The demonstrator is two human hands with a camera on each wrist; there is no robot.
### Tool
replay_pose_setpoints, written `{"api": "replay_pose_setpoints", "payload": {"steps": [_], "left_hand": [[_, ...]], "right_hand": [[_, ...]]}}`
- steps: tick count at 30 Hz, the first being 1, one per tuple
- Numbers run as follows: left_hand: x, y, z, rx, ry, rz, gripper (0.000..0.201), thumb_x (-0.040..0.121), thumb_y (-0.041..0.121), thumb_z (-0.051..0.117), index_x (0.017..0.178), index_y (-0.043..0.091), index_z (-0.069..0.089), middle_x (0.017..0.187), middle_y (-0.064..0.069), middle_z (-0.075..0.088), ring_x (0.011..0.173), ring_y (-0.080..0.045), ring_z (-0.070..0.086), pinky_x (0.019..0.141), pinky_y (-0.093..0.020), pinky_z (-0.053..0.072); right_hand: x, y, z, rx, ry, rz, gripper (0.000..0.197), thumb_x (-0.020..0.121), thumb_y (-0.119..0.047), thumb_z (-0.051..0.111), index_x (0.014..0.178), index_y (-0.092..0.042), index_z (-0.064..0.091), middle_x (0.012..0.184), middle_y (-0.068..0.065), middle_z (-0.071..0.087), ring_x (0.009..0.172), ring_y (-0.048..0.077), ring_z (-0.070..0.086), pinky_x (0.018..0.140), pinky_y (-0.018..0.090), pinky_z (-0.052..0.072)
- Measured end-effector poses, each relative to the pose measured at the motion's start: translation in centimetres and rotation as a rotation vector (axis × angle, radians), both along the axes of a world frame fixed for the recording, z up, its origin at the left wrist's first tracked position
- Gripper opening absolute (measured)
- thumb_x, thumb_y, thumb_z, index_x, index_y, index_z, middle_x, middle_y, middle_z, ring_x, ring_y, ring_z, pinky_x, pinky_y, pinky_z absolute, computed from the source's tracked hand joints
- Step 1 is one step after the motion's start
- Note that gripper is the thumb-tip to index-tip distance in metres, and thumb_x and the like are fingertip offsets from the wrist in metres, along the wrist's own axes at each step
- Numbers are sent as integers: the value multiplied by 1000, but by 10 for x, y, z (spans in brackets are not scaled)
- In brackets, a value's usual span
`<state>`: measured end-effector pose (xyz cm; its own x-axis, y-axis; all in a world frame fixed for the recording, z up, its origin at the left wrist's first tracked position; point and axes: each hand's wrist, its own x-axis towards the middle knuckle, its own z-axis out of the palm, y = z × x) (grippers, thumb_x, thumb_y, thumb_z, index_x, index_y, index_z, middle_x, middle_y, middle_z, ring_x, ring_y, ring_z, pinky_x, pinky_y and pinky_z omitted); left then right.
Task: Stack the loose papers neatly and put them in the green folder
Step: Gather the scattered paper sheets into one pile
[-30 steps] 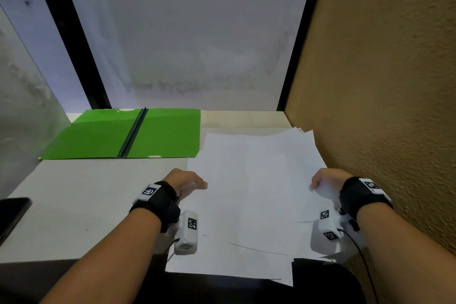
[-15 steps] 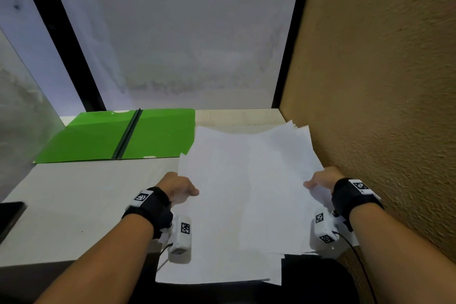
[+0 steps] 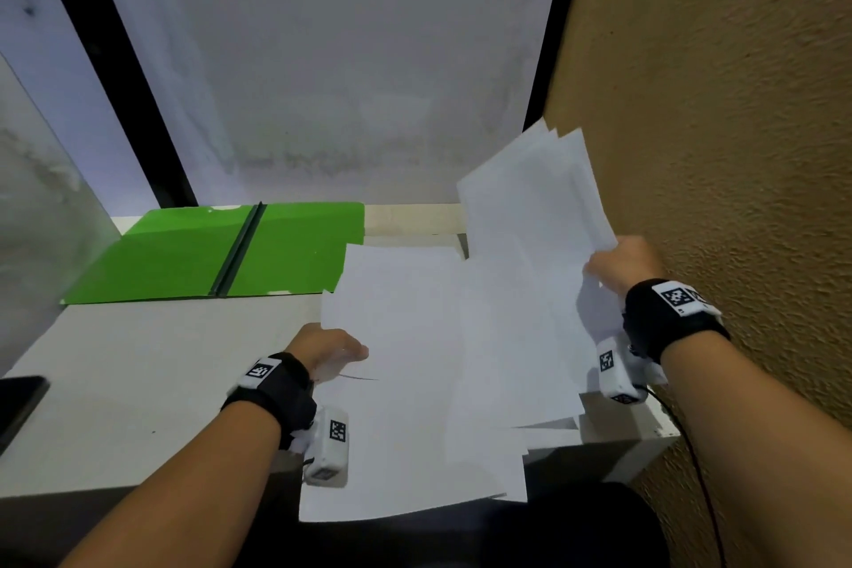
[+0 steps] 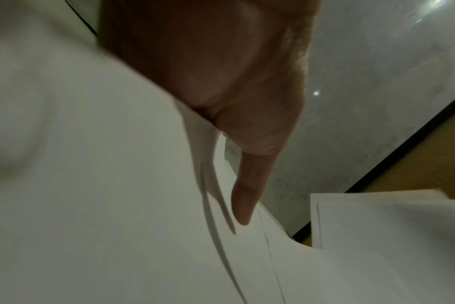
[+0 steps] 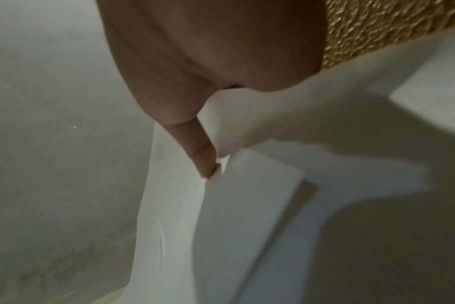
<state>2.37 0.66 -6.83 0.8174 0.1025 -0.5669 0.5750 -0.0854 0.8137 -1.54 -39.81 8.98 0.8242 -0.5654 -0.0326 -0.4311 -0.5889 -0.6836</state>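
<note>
Several loose white papers (image 3: pixel 415 360) lie spread on the white table (image 3: pixel 138 360), some hanging over its near edge. My right hand (image 3: pixel 618 263) pinches the right edge of a bundle of sheets (image 3: pixel 535 208) and holds it tilted up off the table; the right wrist view shows its thumb (image 5: pixel 203 158) pressed on the paper (image 5: pixel 174 205). My left hand (image 3: pixel 332 348) grips the left edge of the sheets, with a thumb (image 4: pixel 243 205) on top of the paper (image 4: pixel 117 205) in the left wrist view. The green folder (image 3: pixel 184 254) lies open and flat at the back left.
A textured ochre wall (image 3: pixel 714 106) stands close on the right. A pale panel (image 3: pixel 322 60) with black frame bars closes the back. A dark flat object (image 3: pixel 18 401) sits at the table's left edge.
My right hand has risen and lifted the right part of the paper pile, so those sheets now stand tilted up. My left hand stays on the left edge.
</note>
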Motion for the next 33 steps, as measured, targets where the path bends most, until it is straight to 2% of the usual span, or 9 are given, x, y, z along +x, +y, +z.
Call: {"api": "replay_pose_setpoints", "payload": {"steps": [5, 9, 13, 16, 18, 20, 23, 27, 33], "left_hand": [[0, 1, -7, 18, -18, 25, 123, 27, 13, 93, 135, -13, 40, 120, -22, 66, 108, -37, 68, 97, -45, 54], [-25, -11, 29, 42, 7, 38, 100, 68, -8, 83, 148, -13, 23, 138, -20, 52, 124, -36, 55, 98, -36, 43], [-21, -11, 24, 0, -2, 84, 99, 77, -15, 75, 153, -11, 11, 144, -24, 46, 131, -36, 48, 102, -36, 38], [-16, -11, 20, -34, -7, 61, 111, 68, -11, 82, 152, -13, 10, 139, -27, 51, 127, -39, 53, 105, -42, 41], [-19, -10, 20, -46, -27, 16, 125, 42, 4, 96, 147, -16, 30, 120, -24, 65, 109, -35, 66, 99, -42, 50], [-16, -7, 13, 72, -46, -54, 101, 25, 29, 101, 118, 2, 71, 107, -14, 75, 102, -29, 72, 99, -44, 53], [-21, -12, 17, 232, -87, -85, 87, 20, 51, 100, 94, 11, 77, 93, -1, 80, 89, -20, 76, 88, -36, 60], [-24, -18, 22, 359, -114, -102, 89, 27, 44, 94, 106, 11, 69, 96, -1, 76, 86, -25, 74, 79, -35, 63], [15, 3, -37, 146, -66, -56, 105, 22, 14, 92, 120, -9, 61, 94, -16, 77, 88, -35, 75, 85, -49, 61]], "right_hand": [[-3, -3, -17, 108, 161, -8, 27, 81, 0, 64, 107, 9, 66, 101, 21, 67, 87, 36, 62, 75, 36, 48], [-11, -14, -22, 165, 216, -74, 23, 84, 5, 65, 106, 11, 63, 109, 19, 59, 98, 36, 55, 84, 39, 47], [-9, -17, -8, 75, 40, -37, 34, 85, 8, 62, 118, 6, 67, 103, 18, 66, 94, 33, 59, 84, 39, 49], [-7, -13, 15, -95, -74, 39, 35, 82, 3, 59, 115, -3, 71, 101, 21, 70, 97, 40, 66, 83, 43, 53], [-6, -6, 29, -173, -112, 78, 35, 81, 1, 55, 111, -6, 71, 101, 22, 71, 96, 41, 66, 80, 41, 53], [-6, 3, 40, -258, -143, 98, 33, 80, -1, 52, 106, -10, 71, 98, 20, 71, 92, 41, 66, 79, 42, 55], [-6, 16, 53, -397, -213, 99, 21, 80, -4, 51, 94, -14, 64, 89, 17, 67, 85, 41, 63, 73, 40, 52], [-10, 30, 72, -465, -408, 69, 9, 83, -4, 54, 87, -11, 50, 83, 16, 57, 76, 35, 53, 66, 37, 43], [-10, 44, 94, -88, -746, 79, 28, 77, -4, 58, 103, -11, 66, 93, 6, 70, 87, 29, 67, 72, 35, 57]]}}
